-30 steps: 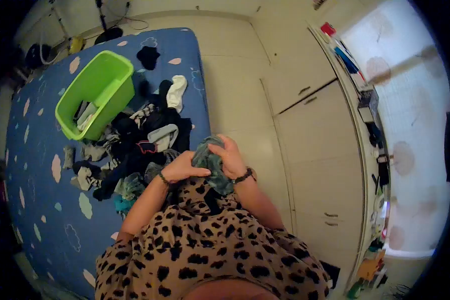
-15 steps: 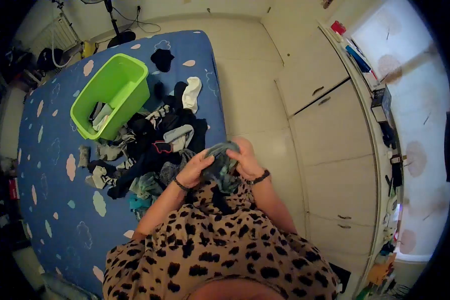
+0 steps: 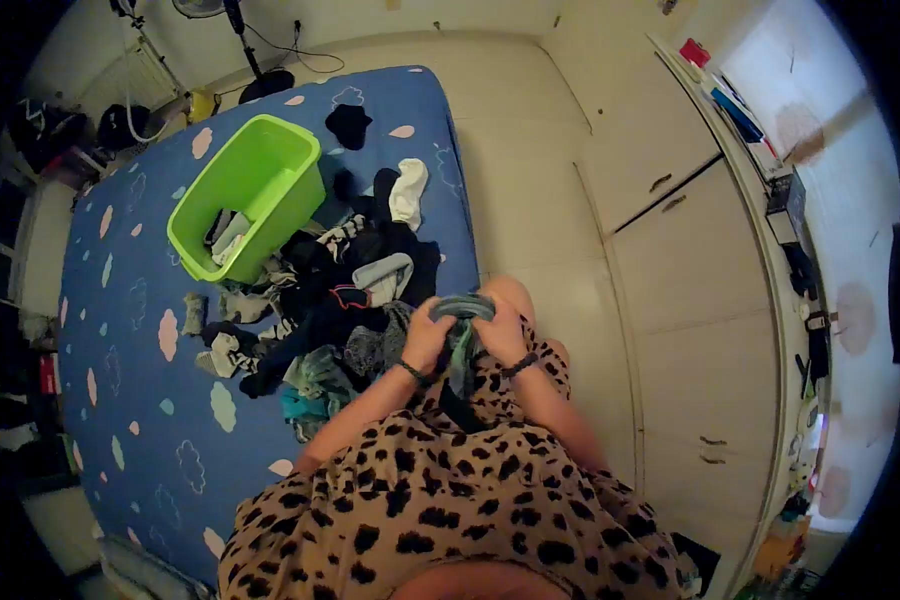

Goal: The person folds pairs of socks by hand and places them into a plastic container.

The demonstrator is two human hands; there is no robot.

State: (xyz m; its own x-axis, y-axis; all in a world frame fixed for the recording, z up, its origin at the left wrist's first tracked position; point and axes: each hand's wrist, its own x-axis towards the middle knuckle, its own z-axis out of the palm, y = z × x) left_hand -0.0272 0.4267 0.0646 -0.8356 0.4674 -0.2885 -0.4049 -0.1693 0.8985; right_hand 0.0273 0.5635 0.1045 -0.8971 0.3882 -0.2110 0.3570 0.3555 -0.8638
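A grey-green, blotchy sock (image 3: 460,355) is held up over my lap, its top edge stretched into a rounded band and the rest hanging down. My left hand (image 3: 426,340) pinches the band on one side, and my right hand (image 3: 503,335) grips the other side. Left of my hands, a heap of dark, grey and striped socks (image 3: 315,290) lies on the bed. A grey sock (image 3: 383,277) rests on top of the heap, with a white sock (image 3: 408,192) at its far edge. Teal cloth (image 3: 305,405) lies near my left forearm.
A green plastic tub (image 3: 292,205) stands on the blue patterned bed (image 3: 135,400), with a few folded pieces inside. One black item (image 3: 348,126) lies by the bed's far end. White cabinets (image 3: 685,290) line the right side, across a strip of floor (image 3: 530,180).
My hands have turned the sock so its band is drawn into a rounded loop between them, the rest hanging below. The whole view has shifted slightly, with the bed appearing further right.
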